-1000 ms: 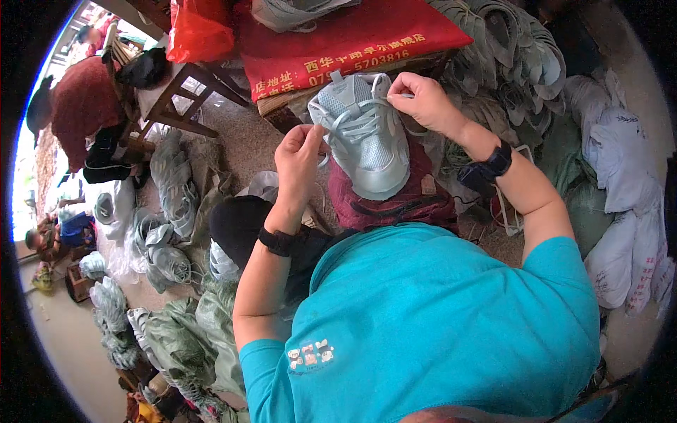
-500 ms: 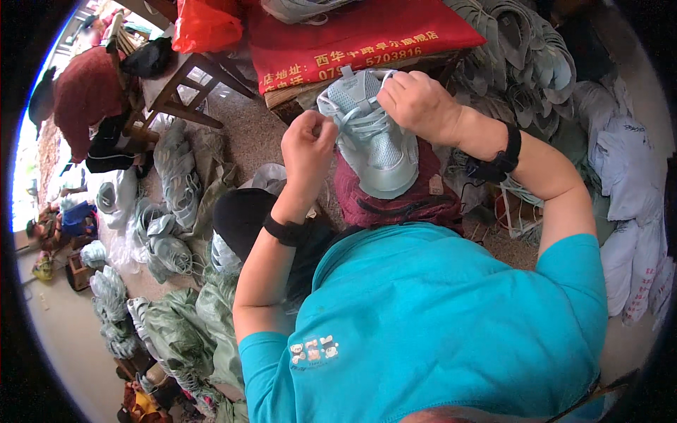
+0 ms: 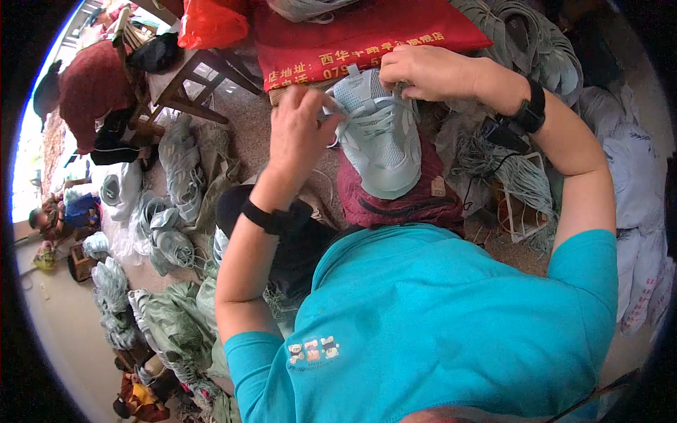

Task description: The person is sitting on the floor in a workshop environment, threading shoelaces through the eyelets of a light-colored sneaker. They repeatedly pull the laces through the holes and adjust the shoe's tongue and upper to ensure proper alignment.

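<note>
A pale grey-green sneaker upper (image 3: 386, 158) lies toe toward me on a dark red cloth (image 3: 360, 201) over my lap. Its pale shoelace (image 3: 377, 118) crosses the tongue in several rows. My left hand (image 3: 300, 127) is at the shoe's left edge, thumb and fingers bent together around a loose strand of the lace. At the right edge of the opening, my right hand (image 3: 423, 74) is closed in a pinch, knuckles up. Its fingertips touch the eyelet side, and what they hold is hidden.
A red printed cloth (image 3: 296, 42) covers the bench ahead, with another shoe (image 3: 307, 8) on it. Piles of grey uppers (image 3: 529, 35) stand at the right, beside white sacks (image 3: 638, 176). A wooden stool (image 3: 190, 88) and several bundles of shoes are at left; other people sit farther off.
My left hand has moved slightly left and its fingers have loosened from a fist. My right hand has turned flatter and come down onto the shoe's right edge. The shoe stays in place.
</note>
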Available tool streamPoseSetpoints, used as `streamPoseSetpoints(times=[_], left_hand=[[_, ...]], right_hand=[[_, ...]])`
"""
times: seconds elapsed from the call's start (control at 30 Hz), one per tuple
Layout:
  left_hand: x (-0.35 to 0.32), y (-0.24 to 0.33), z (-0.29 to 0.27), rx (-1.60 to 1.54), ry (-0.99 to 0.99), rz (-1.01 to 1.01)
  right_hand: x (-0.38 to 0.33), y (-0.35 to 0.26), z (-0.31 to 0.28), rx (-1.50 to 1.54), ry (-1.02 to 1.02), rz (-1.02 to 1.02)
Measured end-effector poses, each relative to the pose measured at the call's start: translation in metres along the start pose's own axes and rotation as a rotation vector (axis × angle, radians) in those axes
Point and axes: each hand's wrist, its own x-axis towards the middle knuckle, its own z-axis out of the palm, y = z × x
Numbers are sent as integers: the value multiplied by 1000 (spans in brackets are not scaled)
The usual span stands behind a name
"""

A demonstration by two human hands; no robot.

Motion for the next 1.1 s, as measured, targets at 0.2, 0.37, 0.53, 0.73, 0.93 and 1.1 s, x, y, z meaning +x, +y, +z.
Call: streamPoseSetpoints(times=[0.2,0.37,0.53,0.73,0.93,1.1], left_hand=[[17,-29,-14,-155,-329,161],[15,-37,2,-238,-330,51],[1,-31,24,-507,-189,-241],[-3,-18,37,-731,7,-499],[37,60,-30,-523,438,-57],[21,41,2,-957,438,-451]], right_hand=[[-3,3,2,16,-30,52],[-16,12,21,341,128,165],[2,10,36,368,186,336],[18,-17,36,641,306,413],[22,-70,-14,1076,473,-47],[33,-66,-12,1226,263,110]])
